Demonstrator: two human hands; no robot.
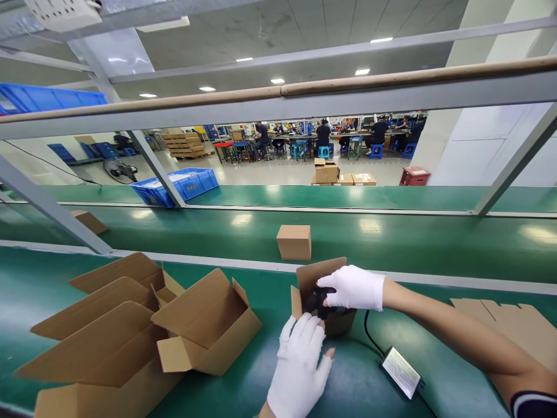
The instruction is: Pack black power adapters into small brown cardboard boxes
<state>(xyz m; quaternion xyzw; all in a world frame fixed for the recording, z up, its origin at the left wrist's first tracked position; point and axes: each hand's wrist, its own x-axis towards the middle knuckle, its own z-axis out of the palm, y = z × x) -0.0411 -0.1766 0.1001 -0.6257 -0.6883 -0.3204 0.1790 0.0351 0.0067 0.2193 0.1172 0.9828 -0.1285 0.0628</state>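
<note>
Both my hands wear white gloves. My right hand is closed on a black object at the mouth of a small open cardboard box on the green bench. My left hand lies with fingers spread against the front of that box, steadying it. A black cable runs from the box area to a flat black power adapter with a white label, lying to the right.
Several open cardboard boxes lie at the left. Flat cardboard blanks sit at the right. A closed small box and another ride the green conveyor beyond. Metal frame bars cross overhead. Seated people work far behind.
</note>
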